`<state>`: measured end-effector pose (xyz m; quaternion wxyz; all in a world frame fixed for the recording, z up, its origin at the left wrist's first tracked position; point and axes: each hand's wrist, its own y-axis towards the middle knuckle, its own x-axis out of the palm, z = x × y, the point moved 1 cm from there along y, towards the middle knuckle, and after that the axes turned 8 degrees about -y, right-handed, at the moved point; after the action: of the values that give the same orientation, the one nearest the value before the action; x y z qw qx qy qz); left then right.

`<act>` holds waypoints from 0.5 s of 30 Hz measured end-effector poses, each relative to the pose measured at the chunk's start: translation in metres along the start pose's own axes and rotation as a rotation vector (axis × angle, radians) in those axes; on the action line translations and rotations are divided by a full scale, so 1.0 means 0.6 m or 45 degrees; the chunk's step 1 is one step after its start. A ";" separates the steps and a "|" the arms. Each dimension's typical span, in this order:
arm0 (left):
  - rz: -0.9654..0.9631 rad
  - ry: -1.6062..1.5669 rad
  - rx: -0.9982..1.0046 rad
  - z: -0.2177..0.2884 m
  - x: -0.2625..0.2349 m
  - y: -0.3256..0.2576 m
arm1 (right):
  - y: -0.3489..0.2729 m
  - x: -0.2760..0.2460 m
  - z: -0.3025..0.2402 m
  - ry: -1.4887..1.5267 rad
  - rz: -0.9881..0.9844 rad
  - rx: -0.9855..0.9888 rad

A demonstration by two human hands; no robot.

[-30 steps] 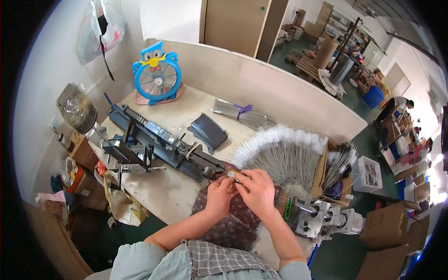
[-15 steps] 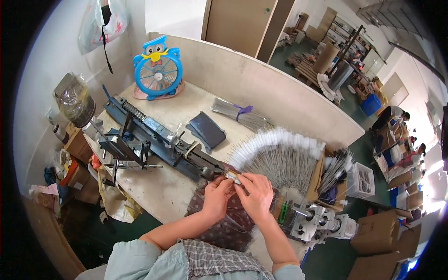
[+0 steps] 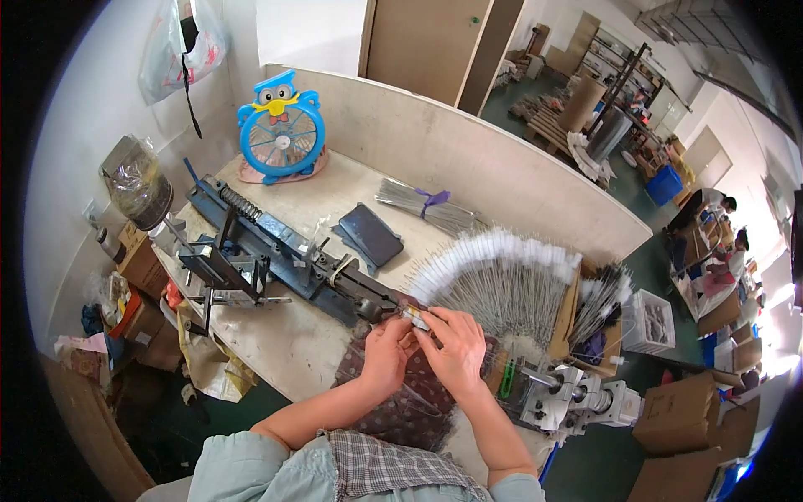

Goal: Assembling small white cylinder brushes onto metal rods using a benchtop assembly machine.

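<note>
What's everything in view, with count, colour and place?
Table: one, off-white, centre
Long fixture: one, dark, diagonally on table
Small piece: one, white and yellow, at its near end
Cloth: one, spotted brown, table's near edge
White-tipped wires: many, grey, table's right
Wire bundle: one, grey, purple tie, table's back
Flat slab: at least one, dark, mid-table
Fan: one, blue, back left
Hanging bag: one, whitish, left wall
Metal device: one, silver, near right
Crate: one, white, right of table
Cardboard boxes: several, brown, both sides
Co-workers: at least two, mixed clothing, far right
Sleeves: two, pale, lower edge
Left grip: one, bare, at the piece
Right grip: one, bare, at the piece
</note>
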<state>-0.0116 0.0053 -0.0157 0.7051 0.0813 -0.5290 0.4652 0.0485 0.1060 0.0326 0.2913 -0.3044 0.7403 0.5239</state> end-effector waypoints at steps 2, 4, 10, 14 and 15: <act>0.008 0.009 0.000 0.002 -0.001 0.001 | 0.002 0.003 -0.005 0.003 0.018 0.020; 0.012 0.006 -0.003 0.005 0.005 -0.002 | 0.003 0.010 -0.007 -0.017 0.028 0.017; -0.025 0.058 0.030 -0.005 -0.008 0.006 | 0.002 0.009 -0.007 -0.034 0.012 -0.009; -0.025 0.106 0.044 -0.005 -0.004 0.005 | 0.004 0.010 -0.006 -0.021 -0.026 -0.015; -0.024 0.107 0.043 -0.005 -0.005 0.006 | 0.004 0.010 -0.005 -0.020 -0.027 -0.014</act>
<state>-0.0121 0.0075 -0.0207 0.7295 0.0785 -0.4902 0.4705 0.0426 0.1030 0.0305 0.3010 -0.3095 0.7319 0.5272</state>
